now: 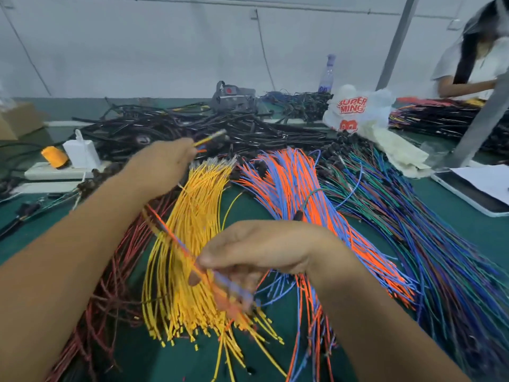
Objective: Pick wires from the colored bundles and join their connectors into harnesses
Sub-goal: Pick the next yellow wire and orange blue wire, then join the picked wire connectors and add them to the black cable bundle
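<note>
A fan of yellow wires (190,244) lies in the middle of the green table (454,216). To its right lie an orange-and-blue bundle (297,188) and a blue, green and purple bundle (413,216); dark red wires (104,285) lie to its left. My left hand (162,164) is raised over the far end of the yellow fan and pinches a few wire ends (210,137), yellow and orange, whose metal tips point up and right. My right hand (256,252) hovers over the near part and grips the orange and blue wires (176,239) running back toward the left hand. Motion blur hides the fingers' detail.
A heap of black harnesses (192,125) fills the back of the table. A white power strip (57,172) with an orange plug and white adapter sits at left, a white plastic bag (358,108) and bottle (327,73) at the back, a tablet with paper (479,188) at right. Another person (476,59) works at far right.
</note>
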`<state>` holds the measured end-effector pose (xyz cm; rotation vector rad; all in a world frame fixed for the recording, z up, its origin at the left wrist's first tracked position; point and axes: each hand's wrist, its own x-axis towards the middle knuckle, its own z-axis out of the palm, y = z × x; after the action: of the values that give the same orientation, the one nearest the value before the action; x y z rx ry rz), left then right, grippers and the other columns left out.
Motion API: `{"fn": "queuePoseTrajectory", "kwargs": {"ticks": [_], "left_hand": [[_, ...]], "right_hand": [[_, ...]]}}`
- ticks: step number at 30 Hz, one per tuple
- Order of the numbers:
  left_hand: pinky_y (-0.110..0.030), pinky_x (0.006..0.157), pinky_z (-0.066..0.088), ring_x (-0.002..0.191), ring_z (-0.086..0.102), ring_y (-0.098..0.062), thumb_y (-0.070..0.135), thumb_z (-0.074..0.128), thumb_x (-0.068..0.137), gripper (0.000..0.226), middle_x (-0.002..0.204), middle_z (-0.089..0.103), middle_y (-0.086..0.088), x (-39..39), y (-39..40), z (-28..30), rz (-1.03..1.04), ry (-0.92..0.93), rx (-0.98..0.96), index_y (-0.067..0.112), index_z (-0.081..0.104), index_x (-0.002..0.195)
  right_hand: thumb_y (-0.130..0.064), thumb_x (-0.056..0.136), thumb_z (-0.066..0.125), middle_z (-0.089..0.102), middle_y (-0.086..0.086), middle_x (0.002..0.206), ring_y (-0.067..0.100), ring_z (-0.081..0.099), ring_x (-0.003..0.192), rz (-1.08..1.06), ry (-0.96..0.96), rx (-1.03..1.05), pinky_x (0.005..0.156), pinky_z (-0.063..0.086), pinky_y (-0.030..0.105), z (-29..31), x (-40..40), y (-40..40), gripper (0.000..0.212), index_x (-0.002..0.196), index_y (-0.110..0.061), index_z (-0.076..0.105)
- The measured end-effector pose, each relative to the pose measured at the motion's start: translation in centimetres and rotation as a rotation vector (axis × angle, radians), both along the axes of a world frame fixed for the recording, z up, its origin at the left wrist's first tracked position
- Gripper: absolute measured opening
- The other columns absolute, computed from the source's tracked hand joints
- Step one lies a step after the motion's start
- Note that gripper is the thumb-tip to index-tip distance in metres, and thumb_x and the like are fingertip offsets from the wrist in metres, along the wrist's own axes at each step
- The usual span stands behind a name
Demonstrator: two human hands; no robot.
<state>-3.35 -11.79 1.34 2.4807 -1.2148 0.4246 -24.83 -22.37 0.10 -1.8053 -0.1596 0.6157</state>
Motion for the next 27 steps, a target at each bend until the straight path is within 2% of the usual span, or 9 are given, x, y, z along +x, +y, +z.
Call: {"fn": "queuePoseTrajectory", "kwargs": {"ticks": [2,4,8,11,13,17,21,23,27], "left_hand": [[-0.034,0.056,0.033,0.062,0.048,-0.022,0.03,0.037,0.102,0.029,0.066,0.05,-0.004,-2.8,-3.5,-0.2,-0.14,0.135,-0.082,0.011,0.051,0.086],[-0.034,0.06,0.036,0.062,0.048,-0.016,0.022,0.04,0.101,0.029,0.064,0.053,0.0,-6.0,-6.9,-0.6,-0.239,0.331,-0.261,0.013,0.054,0.078],[-0.012,0.034,0.022,0.031,0.027,-0.001,0.022,0.031,0.103,0.032,0.037,0.033,0.01,-10.8,-11.6,-2.9,-0.252,1.103,-0.708,0.02,0.046,0.074],[-0.007,0.032,0.015,0.029,0.017,-0.001,0.027,0.026,0.105,0.034,0.041,0.024,0.01,-12.9,-12.5,-5.6,-0.174,1.514,-0.946,0.021,0.041,0.075],[-0.009,0.034,0.013,0.032,0.016,-0.004,0.025,0.027,0.105,0.034,0.046,0.022,0.007,-13.7,-12.3,-7.3,-0.102,1.506,-0.978,0.02,0.04,0.074],[-0.017,0.039,0.018,0.04,0.02,-0.007,0.024,0.029,0.105,0.031,0.057,0.025,0.002,-14.6,-12.0,-8.6,-0.111,1.272,-0.881,0.017,0.042,0.078],[-0.017,0.038,0.02,0.039,0.021,-0.004,0.027,0.03,0.105,0.03,0.055,0.026,0.005,-14.8,-12.1,-8.9,-0.125,1.205,-0.833,0.016,0.044,0.081],[-0.017,0.037,0.021,0.039,0.021,-0.004,0.026,0.029,0.105,0.03,0.056,0.025,0.005,-14.7,-12.0,-9.0,-0.133,1.214,-0.847,0.015,0.044,0.081],[-0.022,0.042,0.024,0.041,0.023,-0.006,0.026,0.037,0.103,0.027,0.054,0.027,0.008,-14.8,-11.8,-9.2,-0.129,1.151,-0.78,0.016,0.045,0.08]], "right_hand": [[-0.026,0.104,0.037,0.065,0.025,0.086,0.028,0.062,0.071,-0.116,-0.052,-0.084,0.066,0.051,0.029,0.1,0.0,-0.3,0.044,0.112,0.01,0.06],[-0.024,0.104,0.039,0.068,0.024,0.088,0.027,0.063,0.071,-0.304,-0.138,-0.226,0.063,0.046,0.026,0.3,0.1,-1.5,0.04,0.094,0.003,0.067],[-0.008,0.091,0.047,0.058,0.01,0.063,0.016,0.052,0.045,-0.865,-0.235,-0.294,0.044,0.038,0.02,0.1,-1.1,-6.9,0.025,0.071,-0.008,0.062],[-0.012,0.085,0.053,0.06,0.011,0.062,0.03,0.053,0.056,-1.189,-0.361,-0.452,0.057,0.046,0.034,-1.2,-2.9,-11.7,0.017,0.073,-0.009,0.064],[-0.015,0.084,0.052,0.06,0.006,0.063,0.031,0.056,0.064,-1.281,-0.386,-0.643,0.066,0.049,0.038,-2.3,-4.0,-14.5,0.014,0.082,-0.016,0.067],[-0.01,0.082,0.052,0.056,0.001,0.063,0.024,0.054,0.059,-1.309,-0.385,-0.796,0.058,0.043,0.034,-3.6,-4.7,-17.4,0.032,0.103,-0.028,0.067],[-0.007,0.08,0.057,0.063,0.01,0.112,0.03,0.055,0.108,-1.156,-0.561,-0.996,0.093,0.045,0.039,-4.8,-2.8,-16.7,0.046,0.122,-0.025,0.065],[-0.006,0.085,0.052,0.062,0.009,0.125,0.032,0.051,0.118,-1.069,-0.581,-1.052,0.099,0.043,0.042,-5.6,-1.6,-16.3,0.05,0.131,-0.025,0.059],[-0.006,0.096,0.047,0.064,0.007,0.117,0.03,0.046,0.119,-1.114,-0.495,-1.17,0.096,0.031,0.042,-6.7,-0.7,-16.3,0.041,0.132,-0.023,0.057]]}}
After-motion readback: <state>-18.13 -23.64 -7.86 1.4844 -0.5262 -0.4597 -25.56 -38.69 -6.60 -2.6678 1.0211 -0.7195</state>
